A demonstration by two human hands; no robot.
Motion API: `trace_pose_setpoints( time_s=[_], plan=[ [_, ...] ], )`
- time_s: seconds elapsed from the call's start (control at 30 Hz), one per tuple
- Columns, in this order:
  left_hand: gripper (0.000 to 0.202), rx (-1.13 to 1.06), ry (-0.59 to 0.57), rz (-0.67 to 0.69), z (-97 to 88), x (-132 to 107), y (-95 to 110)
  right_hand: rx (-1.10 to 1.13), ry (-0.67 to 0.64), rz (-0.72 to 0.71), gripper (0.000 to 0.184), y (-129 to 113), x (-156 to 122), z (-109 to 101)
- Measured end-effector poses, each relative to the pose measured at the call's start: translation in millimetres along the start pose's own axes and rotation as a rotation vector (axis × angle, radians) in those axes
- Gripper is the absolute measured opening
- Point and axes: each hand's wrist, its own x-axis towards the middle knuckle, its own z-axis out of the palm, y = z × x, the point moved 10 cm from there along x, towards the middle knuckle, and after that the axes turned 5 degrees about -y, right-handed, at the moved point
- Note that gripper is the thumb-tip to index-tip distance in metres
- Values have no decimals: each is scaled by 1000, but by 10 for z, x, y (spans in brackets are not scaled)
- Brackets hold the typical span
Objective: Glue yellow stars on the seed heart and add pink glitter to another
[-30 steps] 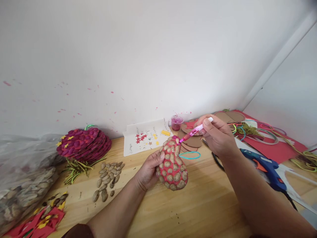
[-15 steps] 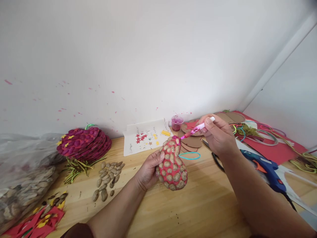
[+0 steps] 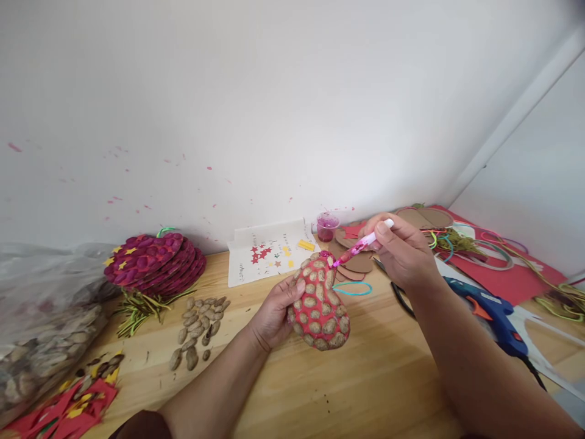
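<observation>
My left hand [image 3: 278, 308] grips the left edge of a red peanut-covered cutout [image 3: 319, 308], thumb on its face. The cutout is wide at the bottom and narrow at the top, where the peanuts are painted magenta. A turquoise cord loop [image 3: 354, 288] sticks out from its right side. In my right hand [image 3: 397, 247] is a paintbrush [image 3: 363, 244] with a white handle smeared with magenta. The brush tip touches the cutout's upper right edge. Behind it stands a small clear cup [image 3: 327, 228] of magenta paint.
At left are a stack of magenta peanut-covered cutouts [image 3: 153, 262], loose peanuts [image 3: 198, 323], a plastic bag of peanuts [image 3: 50, 341] and red paper scraps [image 3: 73, 405]. A paper with stars [image 3: 242, 274] lies behind. At right are scissors [image 3: 402, 299], a blue glue gun [image 3: 496, 323] and coloured cords [image 3: 493, 253].
The brush tip has shifted slightly down along the cutout's upper right edge. The cutout's lower end has swung a little to the right.
</observation>
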Motion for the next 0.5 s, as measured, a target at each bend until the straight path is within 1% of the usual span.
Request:
trace_pose_setpoints(
  time_s=[0.07, 0.13, 0.27, 0.4, 0.5],
  plan=[
    [45, 8, -1, 2, -1, -4, 2, -20, -5, 8, 33, 27, -2, -7],
    [44, 10, 5, 8, -11, -7, 7, -19, 15, 13, 33, 53, -1, -40],
    [40, 7, 2, 7, -8, -8, 7, -2, 64, -21, 32, 17, 6, -91],
    [42, 14, -1, -4, -4, -9, -6, -4, -16, -9, 35, 16, 14, -9],
    [43, 16, 13, -3, -25, -6, -11, -36, -16, 10, 34, 63, 10, -25]
  ],
)
